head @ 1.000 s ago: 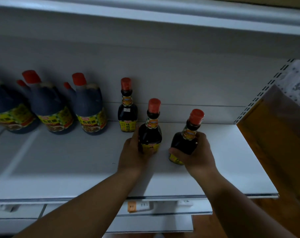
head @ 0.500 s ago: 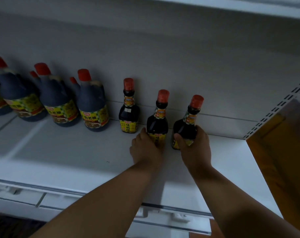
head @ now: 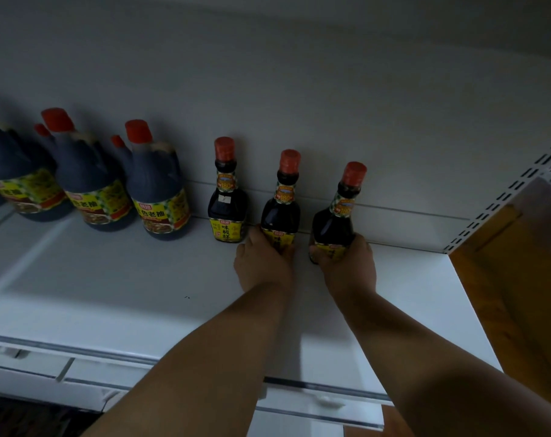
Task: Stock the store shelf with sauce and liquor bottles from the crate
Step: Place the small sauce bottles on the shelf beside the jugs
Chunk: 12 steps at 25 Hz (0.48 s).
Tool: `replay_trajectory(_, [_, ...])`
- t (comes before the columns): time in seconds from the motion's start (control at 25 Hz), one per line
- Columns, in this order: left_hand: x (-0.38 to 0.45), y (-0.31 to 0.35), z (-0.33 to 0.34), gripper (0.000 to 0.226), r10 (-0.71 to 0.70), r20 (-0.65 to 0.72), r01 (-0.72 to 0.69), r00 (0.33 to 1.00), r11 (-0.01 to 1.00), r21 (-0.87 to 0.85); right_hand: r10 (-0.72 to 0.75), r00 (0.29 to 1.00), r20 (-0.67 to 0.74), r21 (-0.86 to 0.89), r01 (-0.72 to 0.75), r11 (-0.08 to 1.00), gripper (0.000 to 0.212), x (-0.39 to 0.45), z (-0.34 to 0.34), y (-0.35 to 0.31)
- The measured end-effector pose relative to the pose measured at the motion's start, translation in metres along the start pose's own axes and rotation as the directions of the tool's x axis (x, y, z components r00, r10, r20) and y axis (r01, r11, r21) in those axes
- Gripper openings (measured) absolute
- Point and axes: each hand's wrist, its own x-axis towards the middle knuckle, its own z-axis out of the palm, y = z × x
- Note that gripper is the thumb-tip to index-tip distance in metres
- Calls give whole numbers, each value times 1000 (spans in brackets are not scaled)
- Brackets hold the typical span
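Two small sauce bottles stand at the back of the white shelf [head: 116, 279], a little right of the centre of the frame, and each hand holds one. The left hand [head: 263, 263] has its fingers curled around the base of the middle bottle [head: 281, 212]. The right hand [head: 346, 266] is wrapped around the lower part of the right bottle [head: 335, 220], with the thumb across the yellow label. A third small bottle [head: 227, 206] stands free just to the left of them, and the three make a row along the back wall.

These bottles look like glass filled with dark liquid, so I judge them rather heavy for their size, stiff, and fragile if they fall or knock together. The smooth body could be slippery; the wide lower part, where the hands are now, seems the safest place to hold, not the narrow neck under the red cap.

The large dark jugs [head: 160, 197] at the left are blurred, and the farthest one is cut by the frame edge. The fingertips behind both bottles are hidden, and I cannot tell whether the bottoms of the bottles already rest fully on the shelf. The crate is not in view.
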Motion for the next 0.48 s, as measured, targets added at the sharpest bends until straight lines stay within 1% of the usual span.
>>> replay_trajectory(0.08, [3,2,2,73,-5,-13,5,1000,1000,-5,-12,1000,11,-27,12,1000,72,2,0,2])
replay_trajectory(0.16, [4,4,2,73,-10,-22,10,1000,1000,7,-17,1000,16,-44,18,999,71,3,1,3])
replay_trajectory(0.48, [4,4,3,73,4,-27,-2,1000,999,48,-2,1000,10,-66,3,998,71,9,4,-4])
